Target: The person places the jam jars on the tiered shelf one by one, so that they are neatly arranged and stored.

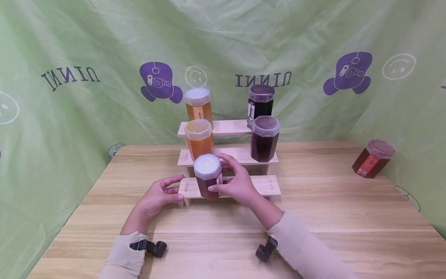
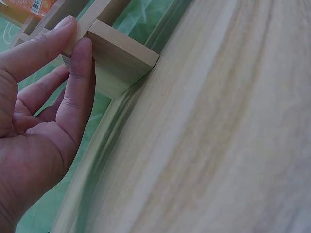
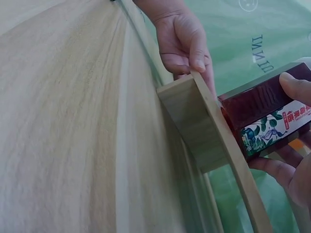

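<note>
In the head view my right hand (image 1: 238, 184) grips a dark red jar (image 1: 205, 185) with a whitish lid, thumb on one side and fingers round the other. The jar stands over the left part of the lowest step of a three-step wooden rack (image 1: 249, 186). Its label, with plants printed on it, shows in the right wrist view, and its base is right at the board. My left hand (image 1: 156, 197) holds the left end of that step. Thumb and fingers pinch the board's corner (image 2: 109, 43) in the left wrist view.
Two amber jars (image 1: 200, 142) stand on the upper steps at left, two dark jars (image 1: 263, 143) at right. Another red jar (image 1: 373, 159) sits tilted-looking near the table's right edge. A green printed curtain (image 1: 223, 46) hangs behind the wooden table (image 1: 320, 201).
</note>
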`<state>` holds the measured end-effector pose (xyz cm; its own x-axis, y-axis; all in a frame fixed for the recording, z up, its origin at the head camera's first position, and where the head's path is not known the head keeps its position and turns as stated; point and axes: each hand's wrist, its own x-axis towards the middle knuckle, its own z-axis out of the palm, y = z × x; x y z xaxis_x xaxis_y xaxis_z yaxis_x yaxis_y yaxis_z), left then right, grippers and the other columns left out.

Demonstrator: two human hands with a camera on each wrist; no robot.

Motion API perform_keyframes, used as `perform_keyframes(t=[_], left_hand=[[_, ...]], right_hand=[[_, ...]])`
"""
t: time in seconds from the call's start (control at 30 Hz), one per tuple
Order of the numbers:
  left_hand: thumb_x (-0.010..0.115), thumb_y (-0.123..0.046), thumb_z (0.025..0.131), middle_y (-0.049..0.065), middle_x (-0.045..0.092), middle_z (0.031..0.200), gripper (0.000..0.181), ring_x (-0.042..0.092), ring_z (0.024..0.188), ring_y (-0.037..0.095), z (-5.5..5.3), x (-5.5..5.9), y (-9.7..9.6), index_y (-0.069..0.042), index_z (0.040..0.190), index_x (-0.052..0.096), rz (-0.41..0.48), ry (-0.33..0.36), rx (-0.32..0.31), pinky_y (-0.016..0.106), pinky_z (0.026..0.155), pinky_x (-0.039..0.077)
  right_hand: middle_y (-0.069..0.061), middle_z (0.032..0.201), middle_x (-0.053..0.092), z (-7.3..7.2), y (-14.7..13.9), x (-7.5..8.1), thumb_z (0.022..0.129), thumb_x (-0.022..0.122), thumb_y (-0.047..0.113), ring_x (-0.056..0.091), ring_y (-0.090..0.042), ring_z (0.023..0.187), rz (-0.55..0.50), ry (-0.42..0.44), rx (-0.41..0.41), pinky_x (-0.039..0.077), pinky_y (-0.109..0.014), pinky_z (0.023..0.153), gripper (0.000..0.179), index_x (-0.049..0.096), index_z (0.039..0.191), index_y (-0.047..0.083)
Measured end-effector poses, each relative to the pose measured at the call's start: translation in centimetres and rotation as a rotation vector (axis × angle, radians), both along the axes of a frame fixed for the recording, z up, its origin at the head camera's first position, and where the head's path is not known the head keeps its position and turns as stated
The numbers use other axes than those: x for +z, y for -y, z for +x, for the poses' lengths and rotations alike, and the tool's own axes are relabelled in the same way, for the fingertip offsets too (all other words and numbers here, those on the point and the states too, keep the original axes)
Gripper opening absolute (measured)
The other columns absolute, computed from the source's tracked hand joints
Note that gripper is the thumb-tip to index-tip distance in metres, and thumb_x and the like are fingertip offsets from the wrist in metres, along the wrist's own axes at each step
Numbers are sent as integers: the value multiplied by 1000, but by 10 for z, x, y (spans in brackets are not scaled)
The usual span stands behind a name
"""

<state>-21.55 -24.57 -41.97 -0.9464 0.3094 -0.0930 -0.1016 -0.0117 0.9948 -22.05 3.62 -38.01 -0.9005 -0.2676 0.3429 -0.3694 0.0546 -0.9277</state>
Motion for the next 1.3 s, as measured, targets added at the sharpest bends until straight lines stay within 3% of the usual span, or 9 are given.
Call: perform_keyframes(t=[0.6,1.0,1.3], left_hand=[[72,12,79,21,67,112,79,68,97,21,-1,-1,0,9,147,31,-6,14,-8,34,81,58],[74,9,78,11,70,103,78,68,92,17,-1,-1,0,10,146,33,-19,1,0,30,76,58],[73,11,78,10,69,102,78,68,90,16,0,-1,0,9,145,35,-26,8,12,30,76,58]], right_hand=[[-18,124,55,-4,25,-5,63,89,-4,58,-34,105,-27,-41,9,58,-45,80,93,47,143,14],[-10,120,54,-2,35,-8,64,91,6,62,-26,101,34,-144,-56,59,-31,72,87,50,140,21],[-12,121,55,1,29,-6,69,89,6,60,-30,107,32,-65,-22,58,-42,80,88,44,143,20]])
